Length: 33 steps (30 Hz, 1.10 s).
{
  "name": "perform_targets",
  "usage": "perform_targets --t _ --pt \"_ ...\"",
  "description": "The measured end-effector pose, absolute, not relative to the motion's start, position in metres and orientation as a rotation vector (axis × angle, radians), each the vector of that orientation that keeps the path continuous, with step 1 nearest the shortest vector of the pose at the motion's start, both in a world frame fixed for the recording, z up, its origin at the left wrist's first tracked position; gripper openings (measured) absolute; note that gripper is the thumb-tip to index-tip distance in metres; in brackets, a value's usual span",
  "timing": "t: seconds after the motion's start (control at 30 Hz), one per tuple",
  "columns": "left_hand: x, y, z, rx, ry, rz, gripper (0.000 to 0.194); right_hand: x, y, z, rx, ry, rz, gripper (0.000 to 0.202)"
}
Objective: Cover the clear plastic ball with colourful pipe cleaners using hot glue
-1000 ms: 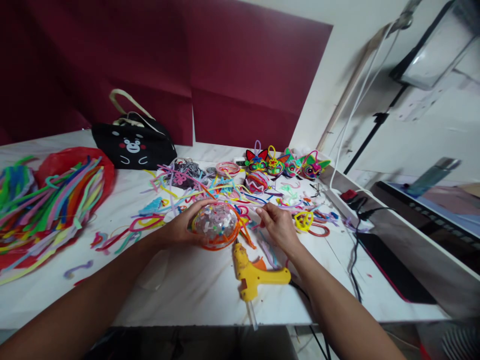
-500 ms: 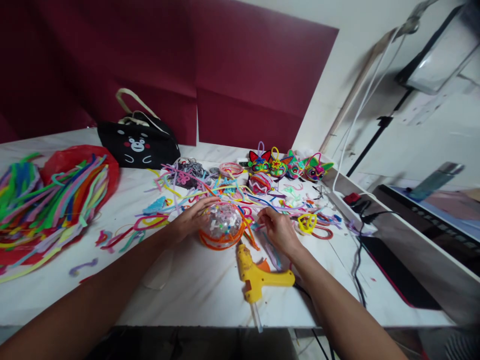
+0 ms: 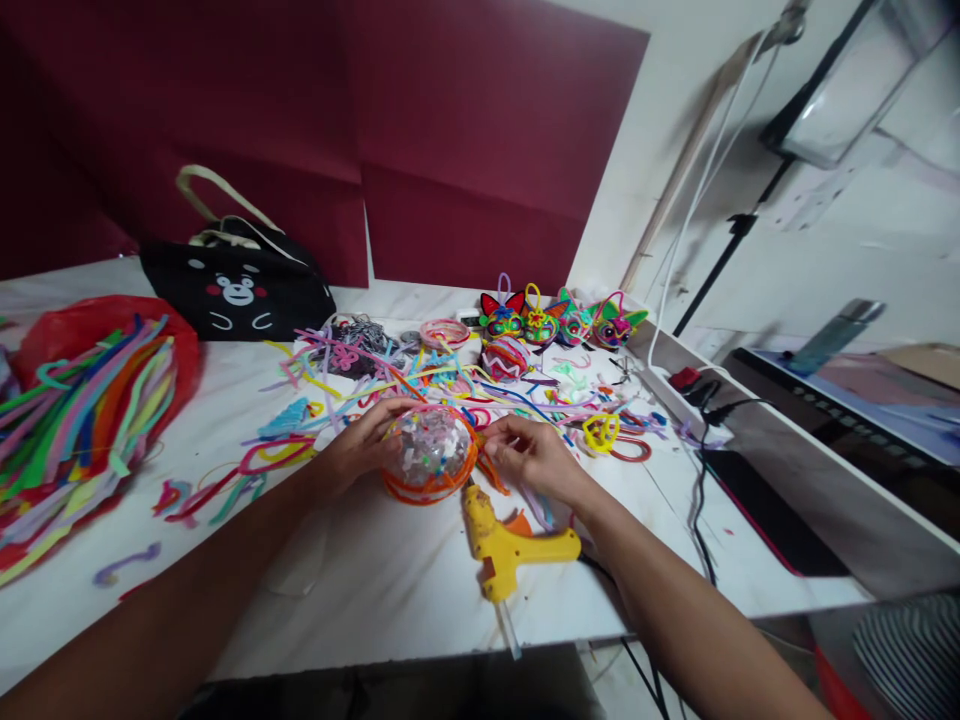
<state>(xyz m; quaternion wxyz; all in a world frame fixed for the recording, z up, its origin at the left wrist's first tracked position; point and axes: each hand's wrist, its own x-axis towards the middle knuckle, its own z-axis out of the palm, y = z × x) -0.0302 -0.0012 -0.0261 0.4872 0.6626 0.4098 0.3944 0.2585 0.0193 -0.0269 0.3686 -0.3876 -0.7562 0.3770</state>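
Observation:
A clear plastic ball [image 3: 429, 450] with bits of confetti inside sits on the white table, orange pipe cleaner wound around its edge. My left hand [image 3: 367, 435] is wrapped round its left side, gripping it. At the ball's right edge, my right hand [image 3: 529, 452] pinches the orange pipe cleaner [image 3: 491, 470], fingers pressed together by the rim. Just in front of the ball lies a yellow glue gun [image 3: 506, 545], its nozzle close to the orange rim and a clear glue stick poking out of its back end.
Loose pipe cleaners [image 3: 360, 390] litter the table behind the ball. A red bag of pipe cleaners [image 3: 112, 400] lies left, with a black bag [image 3: 240, 295] behind. Colourful cat-faced ornaments [image 3: 555, 318] stand at the back. A power strip [image 3: 686, 405] and cables run along the right.
My right hand has moved left to the ball's edge and now pinches the orange pipe cleaner. My left hand stays on the ball. The whole view has shifted slightly.

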Motion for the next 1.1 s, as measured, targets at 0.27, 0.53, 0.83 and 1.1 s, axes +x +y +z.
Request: perform_targets --t 0.27,0.53,0.83,1.1 --pt "-0.028 -0.002 -0.025 1.634 1.050 0.947 0.074 0.258 0.017 -0.026 -0.905 -1.946 1.113 0.031" --pt "-0.030 0.003 -0.014 1.661 1.156 0.842 0.091 0.259 0.015 -0.017 -0.905 -2.064 1.024 0.032" --pt "-0.024 0.005 0.005 1.948 1.247 0.580 0.089 0.259 0.015 -0.009 -0.838 -2.038 1.023 0.028" --pt "-0.018 -0.004 0.020 1.862 1.246 0.483 0.088 0.279 0.013 0.022 -0.904 -2.039 0.844 0.015"
